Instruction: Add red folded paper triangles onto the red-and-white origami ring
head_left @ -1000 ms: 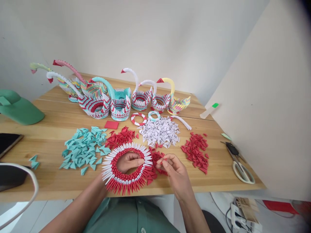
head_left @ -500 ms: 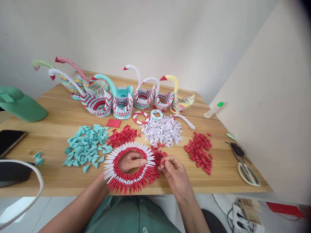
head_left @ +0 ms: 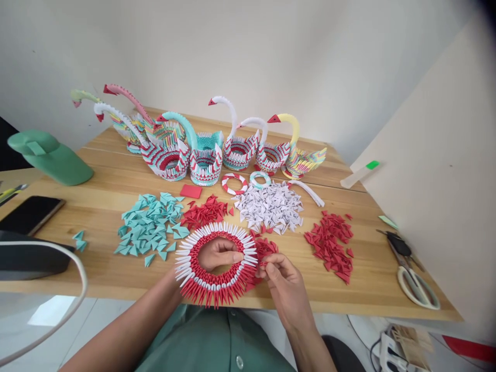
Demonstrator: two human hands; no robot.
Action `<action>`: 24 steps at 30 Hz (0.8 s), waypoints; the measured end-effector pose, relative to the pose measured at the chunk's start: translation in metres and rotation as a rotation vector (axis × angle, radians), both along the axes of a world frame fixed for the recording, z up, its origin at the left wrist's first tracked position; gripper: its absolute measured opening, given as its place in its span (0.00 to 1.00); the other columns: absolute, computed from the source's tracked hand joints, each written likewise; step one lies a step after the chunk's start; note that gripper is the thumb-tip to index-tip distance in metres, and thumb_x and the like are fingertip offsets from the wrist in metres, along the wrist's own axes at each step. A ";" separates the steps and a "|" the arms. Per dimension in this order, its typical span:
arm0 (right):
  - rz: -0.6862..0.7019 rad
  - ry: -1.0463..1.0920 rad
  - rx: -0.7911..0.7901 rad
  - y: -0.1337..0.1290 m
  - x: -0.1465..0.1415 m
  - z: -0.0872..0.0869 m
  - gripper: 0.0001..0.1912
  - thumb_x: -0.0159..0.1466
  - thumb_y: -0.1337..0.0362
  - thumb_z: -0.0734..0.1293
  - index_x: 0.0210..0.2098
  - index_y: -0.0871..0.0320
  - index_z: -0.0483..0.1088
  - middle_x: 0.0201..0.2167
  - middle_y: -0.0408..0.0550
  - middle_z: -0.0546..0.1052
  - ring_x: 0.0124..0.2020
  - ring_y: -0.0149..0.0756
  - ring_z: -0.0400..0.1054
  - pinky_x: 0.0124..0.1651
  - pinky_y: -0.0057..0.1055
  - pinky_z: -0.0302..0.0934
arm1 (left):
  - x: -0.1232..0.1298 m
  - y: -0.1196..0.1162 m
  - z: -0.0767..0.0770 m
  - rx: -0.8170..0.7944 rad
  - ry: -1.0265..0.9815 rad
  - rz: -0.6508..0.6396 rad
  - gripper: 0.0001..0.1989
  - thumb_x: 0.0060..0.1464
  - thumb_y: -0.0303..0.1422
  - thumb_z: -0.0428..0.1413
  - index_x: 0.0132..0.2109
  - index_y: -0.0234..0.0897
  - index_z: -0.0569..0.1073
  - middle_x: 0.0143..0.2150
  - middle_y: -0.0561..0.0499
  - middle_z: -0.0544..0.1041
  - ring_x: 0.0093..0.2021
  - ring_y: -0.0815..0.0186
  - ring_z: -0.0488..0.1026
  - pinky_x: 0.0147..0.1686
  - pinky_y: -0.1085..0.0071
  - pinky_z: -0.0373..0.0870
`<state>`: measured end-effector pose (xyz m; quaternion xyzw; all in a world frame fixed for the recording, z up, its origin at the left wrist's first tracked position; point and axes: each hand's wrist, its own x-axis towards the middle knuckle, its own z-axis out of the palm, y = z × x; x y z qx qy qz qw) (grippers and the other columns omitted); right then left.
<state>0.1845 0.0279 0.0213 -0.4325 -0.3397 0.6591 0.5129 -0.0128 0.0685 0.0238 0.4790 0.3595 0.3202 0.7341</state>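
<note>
My left hand grips a ring of folded paper pieces from inside its opening, thumb on the right side of the inner rim. The ring has red and white rows, with white points along the top and left and red points along the bottom and right. Close to the ring's right edge, my right hand pinches a small red folded paper piece, partly covered by the fingertips. Behind that hand lies a pile of red paper triangles, partly hidden by the ring.
Piles of teal triangles, white triangles and red triangles lie around. Several paper swans stand behind. A green bottle and phone are left; scissors lie right.
The view has shifted, so the table appears farther right. My right hand has brought the red piece nearer the ring's right edge. The left hand keeps its hold on the ring.
</note>
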 end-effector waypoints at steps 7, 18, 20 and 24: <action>0.018 -0.063 0.043 -0.001 0.002 -0.007 0.08 0.55 0.59 0.75 0.31 0.54 0.74 0.29 0.41 0.76 0.29 0.29 0.69 0.35 0.27 0.63 | 0.000 -0.002 -0.001 -0.003 -0.026 0.001 0.26 0.39 0.54 0.63 0.22 0.34 0.66 0.17 0.58 0.60 0.19 0.75 0.53 0.20 0.74 0.49; 0.073 -0.301 0.121 0.004 0.008 -0.003 0.07 0.57 0.59 0.73 0.31 0.55 0.75 0.33 0.45 0.76 0.32 0.34 0.70 0.37 0.30 0.65 | 0.001 -0.003 0.008 0.022 -0.027 0.035 0.24 0.40 0.50 0.63 0.20 0.33 0.65 0.16 0.58 0.59 0.20 0.75 0.53 0.22 0.74 0.51; 0.086 -0.354 0.119 0.005 0.010 0.000 0.07 0.57 0.59 0.73 0.31 0.55 0.75 0.33 0.45 0.77 0.32 0.36 0.71 0.38 0.31 0.66 | 0.003 -0.004 0.008 0.011 -0.009 0.046 0.23 0.40 0.49 0.63 0.21 0.33 0.66 0.17 0.57 0.61 0.21 0.74 0.55 0.24 0.74 0.53; 0.101 -0.337 0.085 0.006 0.011 0.002 0.07 0.56 0.59 0.73 0.31 0.54 0.75 0.31 0.44 0.77 0.30 0.35 0.70 0.36 0.30 0.65 | 0.005 -0.006 0.006 -0.041 0.028 0.065 0.23 0.37 0.47 0.65 0.22 0.32 0.67 0.19 0.56 0.63 0.22 0.73 0.57 0.25 0.73 0.54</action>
